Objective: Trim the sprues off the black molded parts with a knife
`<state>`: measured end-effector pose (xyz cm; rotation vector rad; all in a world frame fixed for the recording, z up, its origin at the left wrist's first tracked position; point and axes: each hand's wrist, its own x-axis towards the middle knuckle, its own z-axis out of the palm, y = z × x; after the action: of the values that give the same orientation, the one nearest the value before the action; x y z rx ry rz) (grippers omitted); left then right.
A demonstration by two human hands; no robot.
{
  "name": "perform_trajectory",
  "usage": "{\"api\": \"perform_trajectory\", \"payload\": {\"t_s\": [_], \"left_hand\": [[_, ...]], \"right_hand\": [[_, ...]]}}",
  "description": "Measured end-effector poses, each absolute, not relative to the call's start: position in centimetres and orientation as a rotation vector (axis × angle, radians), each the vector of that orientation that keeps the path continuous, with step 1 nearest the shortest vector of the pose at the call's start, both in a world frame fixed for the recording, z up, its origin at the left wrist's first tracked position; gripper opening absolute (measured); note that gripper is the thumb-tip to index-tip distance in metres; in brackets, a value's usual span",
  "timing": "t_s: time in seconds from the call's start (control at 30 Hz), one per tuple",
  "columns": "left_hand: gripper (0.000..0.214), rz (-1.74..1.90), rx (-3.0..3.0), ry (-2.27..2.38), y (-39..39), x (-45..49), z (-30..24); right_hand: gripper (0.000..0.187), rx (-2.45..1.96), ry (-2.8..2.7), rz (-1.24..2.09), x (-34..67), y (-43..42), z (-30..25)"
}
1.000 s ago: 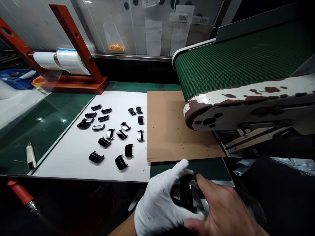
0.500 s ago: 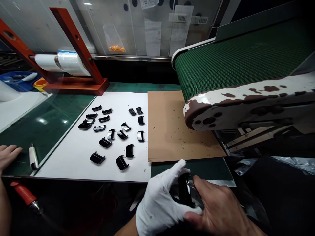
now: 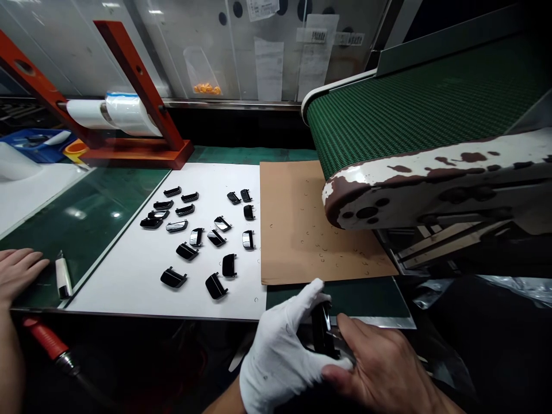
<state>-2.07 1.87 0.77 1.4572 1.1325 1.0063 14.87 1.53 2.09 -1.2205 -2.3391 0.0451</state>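
Note:
My left hand (image 3: 284, 345), in a white glove, grips a glossy black plastic part (image 3: 321, 330) between thumb and fingers, just off the table's front edge. Bare and closed, my right hand (image 3: 383, 362) is close against the part's right side. A thin greyish, shiny sliver shows at its fingertips, too blurred and covered to name. More black plastic parts (image 3: 187, 251), several of them with small pegs, lie scattered on the white sheet (image 3: 129, 276) to the left.
Brown cardboard (image 3: 288, 230) with small curled trimmings lies beneath the end of a green conveyor (image 3: 414, 109). A red roll stand (image 3: 129, 155) is at back left. Another person's hand (image 3: 21, 273) rests at left near a white-handled cutter (image 3: 62, 276); below hangs a red-handled tool (image 3: 45, 336).
The view has shifted slightly. Both my hands stay around the black plastic part, with only slight finger movement. The scattered parts lie as before.

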Motion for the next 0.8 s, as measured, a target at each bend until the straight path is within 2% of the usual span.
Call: {"api": "perform_trajectory", "payload": {"t_s": [0.17, 0.3, 0.47, 0.6, 0.8], "left_hand": [[0.099, 1.008, 1.201, 1.041, 2.1, -1.7, 0.5], [0.105, 1.080, 1.010, 0.925, 2.7, -1.6, 0.0], [0.109, 1.182, 0.910, 0.815, 3.2, -2.1, -0.8], [0.106, 1.223, 0.952, 0.828, 3.1, -2.5, -1.2], [0.096, 1.150, 1.312, 1.097, 3.7, -4.7, -0.4]], "right_hand": [[0.062, -1.147, -2.268, 0.204, 14.3, 1.7, 2.3], [0.055, -1.158, -1.964, 0.308, 13.9, 1.0, 1.6], [0.060, -1.435, -1.538, 0.838, 14.5, -1.1, -1.6], [0.059, -1.421, -1.177, 1.236, 14.2, -2.1, -3.5], [0.052, -1.357, -0.819, 1.569, 12.4, -3.3, -6.3]]}}
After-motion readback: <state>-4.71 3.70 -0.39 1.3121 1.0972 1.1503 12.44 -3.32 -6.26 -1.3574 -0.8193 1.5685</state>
